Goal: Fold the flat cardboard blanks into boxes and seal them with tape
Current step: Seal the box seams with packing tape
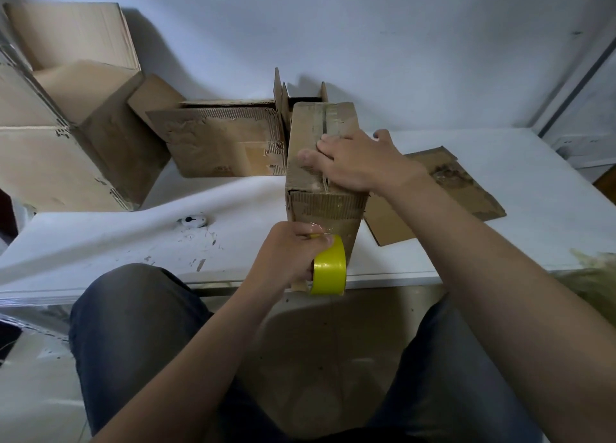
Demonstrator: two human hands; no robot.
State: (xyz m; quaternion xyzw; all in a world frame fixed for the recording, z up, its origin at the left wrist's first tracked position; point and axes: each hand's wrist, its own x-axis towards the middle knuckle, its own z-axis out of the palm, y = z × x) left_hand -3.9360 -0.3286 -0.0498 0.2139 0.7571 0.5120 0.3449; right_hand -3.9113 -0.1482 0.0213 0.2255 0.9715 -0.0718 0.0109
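Cardboard box (328, 209), top pressed by flat right hand (353, 162); yellow tape roll (330, 266) just below, gripped in left hand (286, 252). Risk: eased pressure reopens seam, creasing tape.

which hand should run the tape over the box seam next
Left: the left hand grips the tape roll at the near face of the box; the right hand presses the top flaps.

Tape roll (329, 269): bright yellow, glossy, impossible to miss.
Upright box (306, 125): dull brown, ribbed stripes showing where the skin is torn.
Flat blank (393, 225): same brown, darker blotch towards the far end.
Torn box (226, 142): tan, striped ribs along the ragged edges.
Big box (83, 109): pale tan, speckled tears down one corner.
Table (100, 239): white, flecked with dark scuffs.
Wall (366, 42): pale blue-white.
Trousers (133, 326): dark grey-blue.
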